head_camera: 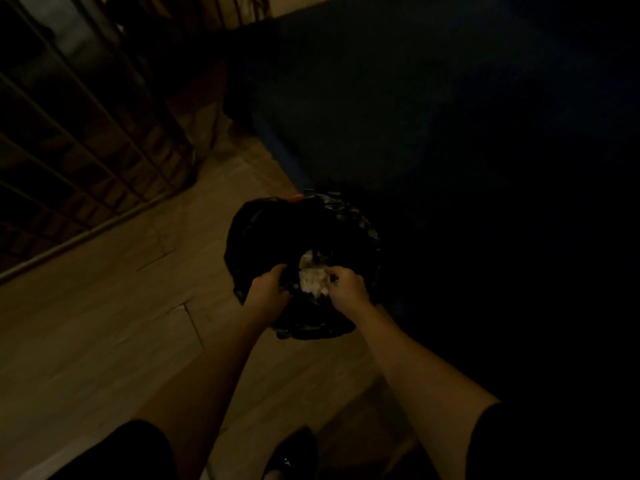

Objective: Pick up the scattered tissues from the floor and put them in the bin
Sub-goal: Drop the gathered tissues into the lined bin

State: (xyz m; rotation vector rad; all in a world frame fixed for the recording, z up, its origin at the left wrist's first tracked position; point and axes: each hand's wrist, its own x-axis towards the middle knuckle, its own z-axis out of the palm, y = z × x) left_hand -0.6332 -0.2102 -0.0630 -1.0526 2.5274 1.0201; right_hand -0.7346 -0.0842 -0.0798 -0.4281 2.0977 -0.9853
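Your left hand (268,287) grips the bin (363,230) liner's rim while your right hand (344,284) pinches tissues (313,280) directly over its mouth.

A single wide-angle view looks from the person's head, forward and steeply down, onto the bin (304,237), which sits close below, just under the middle of the frame. The view is dim. Both forearms reach in from the bottom edge toward the bin, and a dark shoe (294,452) shows nearer the camera than the bin, at the bottom. Wooden floor (104,323) spreads left of the bin; a metal grille (69,140) stands beyond it at upper left. Right of the bin the view is nearly black.
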